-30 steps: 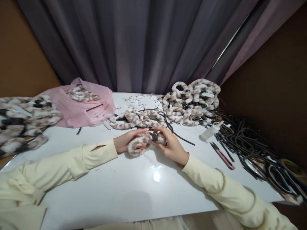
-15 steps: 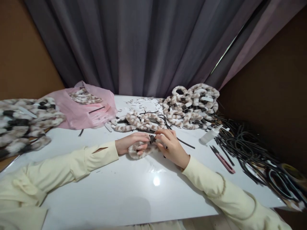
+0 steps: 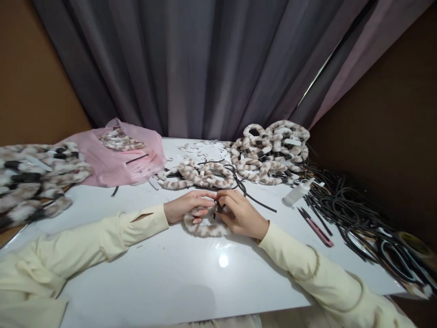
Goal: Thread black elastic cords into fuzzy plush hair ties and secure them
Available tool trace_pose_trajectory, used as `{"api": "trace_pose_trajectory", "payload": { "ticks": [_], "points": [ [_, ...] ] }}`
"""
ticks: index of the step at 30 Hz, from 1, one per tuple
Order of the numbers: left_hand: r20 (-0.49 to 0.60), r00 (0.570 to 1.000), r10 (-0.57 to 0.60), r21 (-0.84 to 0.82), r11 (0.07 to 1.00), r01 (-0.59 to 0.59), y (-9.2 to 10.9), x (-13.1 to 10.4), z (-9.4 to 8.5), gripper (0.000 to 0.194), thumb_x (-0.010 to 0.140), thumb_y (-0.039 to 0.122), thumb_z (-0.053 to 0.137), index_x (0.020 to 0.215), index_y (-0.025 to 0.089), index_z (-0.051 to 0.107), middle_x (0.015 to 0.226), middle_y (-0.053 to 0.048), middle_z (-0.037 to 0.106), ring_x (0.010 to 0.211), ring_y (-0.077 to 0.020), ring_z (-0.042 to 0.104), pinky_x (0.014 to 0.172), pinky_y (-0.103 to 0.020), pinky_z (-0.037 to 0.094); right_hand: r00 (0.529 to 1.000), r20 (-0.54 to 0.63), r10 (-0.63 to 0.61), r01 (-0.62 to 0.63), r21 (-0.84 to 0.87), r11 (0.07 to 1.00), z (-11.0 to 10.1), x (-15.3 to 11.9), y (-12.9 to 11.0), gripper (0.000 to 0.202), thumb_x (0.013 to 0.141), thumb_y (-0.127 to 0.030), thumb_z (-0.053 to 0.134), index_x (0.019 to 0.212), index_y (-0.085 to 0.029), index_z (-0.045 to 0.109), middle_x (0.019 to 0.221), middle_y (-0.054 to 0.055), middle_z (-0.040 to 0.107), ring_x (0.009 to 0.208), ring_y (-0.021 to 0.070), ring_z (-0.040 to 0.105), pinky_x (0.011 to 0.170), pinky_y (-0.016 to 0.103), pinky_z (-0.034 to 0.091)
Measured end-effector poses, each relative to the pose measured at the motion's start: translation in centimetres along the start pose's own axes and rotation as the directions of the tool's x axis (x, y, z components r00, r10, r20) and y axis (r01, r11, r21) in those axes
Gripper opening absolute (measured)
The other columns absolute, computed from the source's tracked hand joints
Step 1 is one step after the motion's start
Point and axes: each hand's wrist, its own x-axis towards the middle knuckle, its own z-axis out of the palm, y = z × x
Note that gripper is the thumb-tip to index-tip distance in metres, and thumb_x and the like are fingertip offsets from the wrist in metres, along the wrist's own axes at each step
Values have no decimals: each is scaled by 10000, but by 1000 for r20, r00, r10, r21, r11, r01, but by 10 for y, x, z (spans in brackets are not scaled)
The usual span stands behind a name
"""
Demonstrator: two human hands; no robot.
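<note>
Between my hands, low over the white table, is a fluffy white-and-brown ring point(image 3: 206, 229). My left hand point(image 3: 191, 206) has its fingers closed round the ring's left and upper side. A short piece of black cord point(image 3: 215, 210) shows at the top of the ring, between the fingertips of both hands. The fingers of my right hand point(image 3: 241, 213) are pinched on this cord, at the ring's upper right. My fingers partly cover the cord, so I cannot make out how it is wrapped.
Fluffy rings lie in heaps at left point(image 3: 41, 182) and back right point(image 3: 273, 150). A pink plastic bag point(image 3: 119, 168), glue bottle point(image 3: 297, 195), pink-handled snips point(image 3: 316, 228) and black cords point(image 3: 341, 200) are around. More fluffy pieces point(image 3: 198, 175) sit just beyond my hands.
The ring has turned so its lower curve shows more fully toward me. My right fingers have shifted on the black cord, and my left fingertips now reach over it.
</note>
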Motion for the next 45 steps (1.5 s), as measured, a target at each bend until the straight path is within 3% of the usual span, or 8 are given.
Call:
{"api": "trace_pose_trajectory", "payload": {
  "ticks": [5, 11, 17, 25, 33, 36, 41, 45],
  "points": [
    [16, 1000, 6, 7, 1000, -6, -1, 0, 0, 247, 784, 260, 601, 992, 159, 514, 418, 107, 362, 350, -37, 272, 367, -148, 341, 994, -8, 113, -109, 216, 970, -1, 3, -5, 174, 811, -191, 515, 686, -195, 394, 957, 101, 539, 842, 190, 499, 745, 334, 409],
    [-44, 999, -3, -9, 1000, 2, 2, -1, 3, 289, 761, 254, 625, 1002, 157, 500, 425, 111, 358, 341, -34, 259, 353, -150, 328, 907, -1, 421, -330, 621, 711, -9, 6, -7, 360, 845, -274, 528, 572, -191, 308, 797, 28, 495, 737, 136, 493, 712, 284, 414],
    [-33, 999, -13, -21, 1000, 13, 2, 0, 3, 383, 765, 249, 617, 1109, 146, 486, 400, 103, 373, 351, -47, 285, 371, -162, 340, 975, 72, 210, -222, 327, 918, 0, 3, -2, 119, 831, -208, 555, 928, -190, 488, 931, 66, 520, 829, 160, 514, 725, 278, 436],
    [-68, 998, -8, -12, 1000, 7, 3, -1, 4, 387, 757, 230, 609, 1109, 142, 474, 423, 106, 361, 360, -47, 277, 372, -168, 334, 979, 202, 12, 48, -291, 956, -18, 3, 1, 202, 917, -307, 413, 806, -165, 505, 935, 127, 543, 783, 202, 491, 634, 303, 419],
    [-65, 997, -38, -22, 999, 36, 2, -4, 5, 326, 785, 251, 590, 1080, 140, 504, 437, 100, 319, 383, -44, 236, 365, -153, 310, 967, 74, 245, -244, -23, 970, -101, -15, -22, 332, 919, -420, 387, 761, -171, 540, 718, 52, 569, 661, 140, 519, 628, 248, 417],
    [-43, 997, -59, -20, 998, 58, 2, -3, 5, 301, 797, 274, 577, 1060, 135, 533, 434, 94, 314, 381, -48, 242, 374, -165, 328, 848, -177, 500, -522, -114, 845, -153, -34, -23, 347, 889, -443, 446, 699, -178, 562, 662, 25, 569, 600, 124, 504, 573, 235, 393],
    [-24, 997, -74, -2, 997, 74, 5, -5, 9, 277, 795, 296, 578, 1014, 127, 571, 435, 87, 307, 394, -54, 245, 389, -170, 336, 464, -637, 616, -870, -198, 451, -232, -80, 20, 377, 843, -487, 471, 652, -175, 563, 643, 67, 605, 620, 155, 563, 589, 263, 400],
    [-22, 997, -74, 21, 997, 75, 6, -5, 10, 245, 798, 304, 581, 971, 130, 574, 448, 81, 329, 406, -54, 250, 402, -169, 335, 377, -656, 653, -924, -218, 314, -255, -94, 52, 285, 741, -379, 624, 573, -167, 535, 559, 94, 577, 578, 183, 535, 589, 324, 376]
  ]
}}
